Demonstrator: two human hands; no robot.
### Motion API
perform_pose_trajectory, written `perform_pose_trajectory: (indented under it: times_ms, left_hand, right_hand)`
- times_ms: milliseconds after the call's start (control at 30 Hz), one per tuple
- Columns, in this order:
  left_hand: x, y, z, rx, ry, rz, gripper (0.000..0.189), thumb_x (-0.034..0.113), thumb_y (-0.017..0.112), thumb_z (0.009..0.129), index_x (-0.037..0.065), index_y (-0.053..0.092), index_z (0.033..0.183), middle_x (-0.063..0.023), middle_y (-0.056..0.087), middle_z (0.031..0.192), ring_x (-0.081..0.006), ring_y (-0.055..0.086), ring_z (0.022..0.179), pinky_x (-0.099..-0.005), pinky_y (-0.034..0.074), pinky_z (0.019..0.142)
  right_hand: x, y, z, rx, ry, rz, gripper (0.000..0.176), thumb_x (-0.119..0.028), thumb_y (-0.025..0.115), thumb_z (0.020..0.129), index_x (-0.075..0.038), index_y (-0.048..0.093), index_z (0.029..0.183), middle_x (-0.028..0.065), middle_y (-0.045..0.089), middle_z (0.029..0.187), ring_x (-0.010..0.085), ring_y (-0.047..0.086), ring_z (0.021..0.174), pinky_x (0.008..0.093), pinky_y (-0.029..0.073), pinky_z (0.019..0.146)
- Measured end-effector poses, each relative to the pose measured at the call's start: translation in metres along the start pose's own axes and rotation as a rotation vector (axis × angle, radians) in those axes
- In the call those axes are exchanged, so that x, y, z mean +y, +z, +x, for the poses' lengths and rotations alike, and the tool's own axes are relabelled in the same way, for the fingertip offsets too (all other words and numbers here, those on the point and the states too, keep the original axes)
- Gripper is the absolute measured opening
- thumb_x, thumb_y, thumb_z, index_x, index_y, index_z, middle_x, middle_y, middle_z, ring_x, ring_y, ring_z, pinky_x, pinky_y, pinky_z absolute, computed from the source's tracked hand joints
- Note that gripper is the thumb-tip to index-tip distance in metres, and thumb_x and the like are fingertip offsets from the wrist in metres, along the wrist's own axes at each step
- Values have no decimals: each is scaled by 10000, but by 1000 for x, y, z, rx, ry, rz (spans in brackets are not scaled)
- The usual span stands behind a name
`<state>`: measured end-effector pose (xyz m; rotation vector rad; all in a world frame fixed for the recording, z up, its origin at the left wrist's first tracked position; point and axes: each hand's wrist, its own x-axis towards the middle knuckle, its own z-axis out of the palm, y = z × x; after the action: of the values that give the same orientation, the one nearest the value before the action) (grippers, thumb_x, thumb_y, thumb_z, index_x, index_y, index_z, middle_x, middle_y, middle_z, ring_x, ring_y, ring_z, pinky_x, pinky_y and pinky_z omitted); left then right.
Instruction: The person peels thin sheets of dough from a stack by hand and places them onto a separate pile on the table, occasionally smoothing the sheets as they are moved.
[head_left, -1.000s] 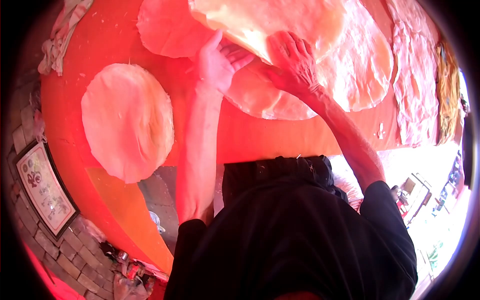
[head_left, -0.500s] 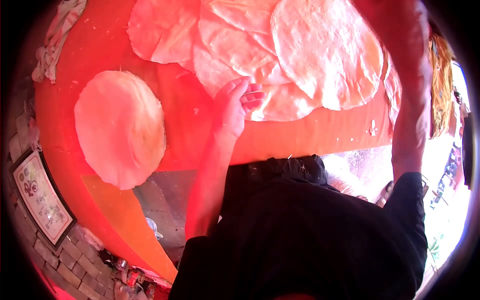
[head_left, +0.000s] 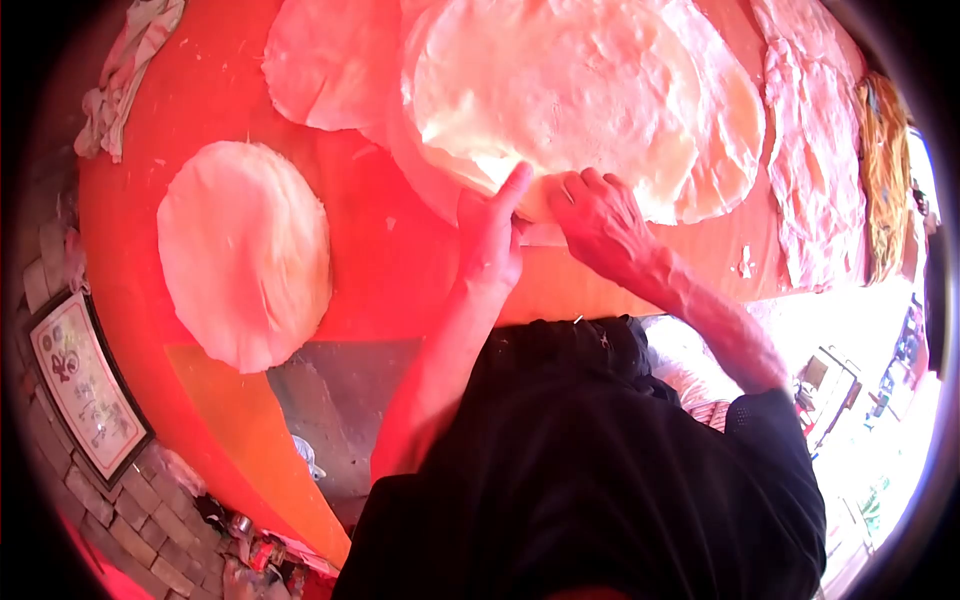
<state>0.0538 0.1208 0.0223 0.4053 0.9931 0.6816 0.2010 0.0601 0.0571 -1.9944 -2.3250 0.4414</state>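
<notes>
While a pale round sheet lies apart on the red table, the left hand, thumb raised, meets the near edge of a large sheet atop others, its grip hidden from me; just beside, the right hand pinches that edge, fingers curled.

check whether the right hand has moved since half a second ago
Yes, the right hand came back and left: its forearm, then beside the yellow cloth, now lies well left of it.
</notes>
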Motion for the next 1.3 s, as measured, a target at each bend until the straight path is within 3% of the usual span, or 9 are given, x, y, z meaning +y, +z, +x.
perform_pose_trajectory:
  times_ms: [133,300,500,600,733,867,967,1067,1300]
  left_hand:
    - [0,-8,2,151,-71,-81,82,45,616,855,30,619,936,-75,663,904,-187,669,838,-314,563,677]
    - [43,-32,11,48,-18,-307,276,41,571,852,-25,576,1120,-122,674,1027,-253,682,893,-363,595,749]
    - [95,-64,21,-135,147,-461,391,132,575,886,-49,518,1228,-188,619,1158,-312,611,1094,-428,538,921]
    - [116,-59,0,-404,258,-625,464,223,580,919,-69,477,1264,-245,550,1235,-380,496,1232,-463,438,1052]
    - [121,-80,7,-7,284,-148,459,370,520,978,-1,515,1247,-141,544,1232,-301,492,1208,-444,419,1057]
    - [113,-84,-5,-439,392,-134,456,319,540,967,40,483,1322,-106,560,1254,-269,520,1188,-430,435,999]
    - [87,-97,-7,-125,321,-224,529,312,553,968,67,412,1415,-73,480,1423,-270,467,1286,-462,388,1061]
    - [60,-106,12,-2,246,-14,487,234,548,971,-3,434,1382,-107,519,1364,-243,501,1245,-413,420,1029]
    - [25,-86,32,409,518,292,349,141,607,945,-47,523,1227,-126,593,1191,-213,591,1063,-346,502,897]
  right_hand:
    - [0,-2,-33,189,-75,145,773,-219,756,696,-55,457,1390,161,501,1374,334,466,1278,513,348,1059]
    - [52,-9,-49,559,201,61,760,-29,686,604,-37,503,1342,157,613,1235,335,576,1158,439,448,974]
    - [55,-52,11,642,-193,171,295,-28,686,618,-83,691,908,75,658,752,275,636,668,396,496,597]
    - [18,-137,31,466,-137,341,265,-69,723,739,-9,685,995,95,692,843,212,670,763,314,524,680]
    - [13,-192,41,579,7,874,236,-130,703,809,-9,686,1012,72,691,863,174,660,757,308,517,670]
    - [102,-126,54,575,106,1132,200,-189,700,815,-36,698,945,48,667,812,176,634,678,320,488,597]
    - [159,-37,54,369,285,1210,192,-233,699,819,-56,707,895,31,650,773,177,614,619,329,467,543]
    - [162,-11,41,115,654,1254,410,-354,742,805,-44,674,1064,30,661,908,124,623,833,300,494,726]
    - [144,-7,34,244,655,1419,470,-309,721,826,-28,620,1188,65,648,1055,147,602,996,307,475,875]
